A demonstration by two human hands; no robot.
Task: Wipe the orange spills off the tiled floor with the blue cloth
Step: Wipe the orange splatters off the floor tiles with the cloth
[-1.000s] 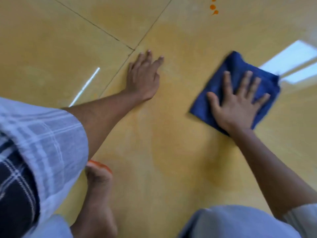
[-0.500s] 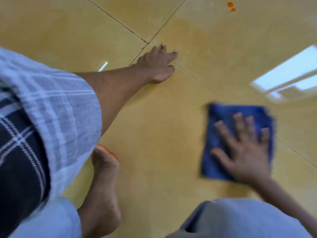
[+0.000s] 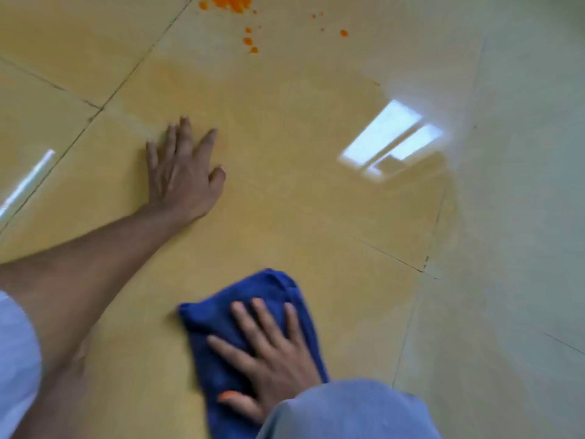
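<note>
moved: folded blue cloth (image 3: 253, 318) now nearer the knee (image 3: 348, 410) | right hand (image 3: 269, 359) spread flat on it | left hand (image 3: 182, 175) flat, empty, on yellow tiled floor (image 3: 300, 201) | orange spills (image 3: 234, 1) far ahead, unobstructed

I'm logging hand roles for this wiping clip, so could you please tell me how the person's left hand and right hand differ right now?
The left hand lies on bare yellow tiled floor; the right hand presses on the crumpled blue cloth. The left hand reaches further ahead, nearer the orange spills; the right hand sits close by the knee. The right thumb tip looks orange; the left shows no stain. Both lie flat, palm down, fingers spread.
</note>
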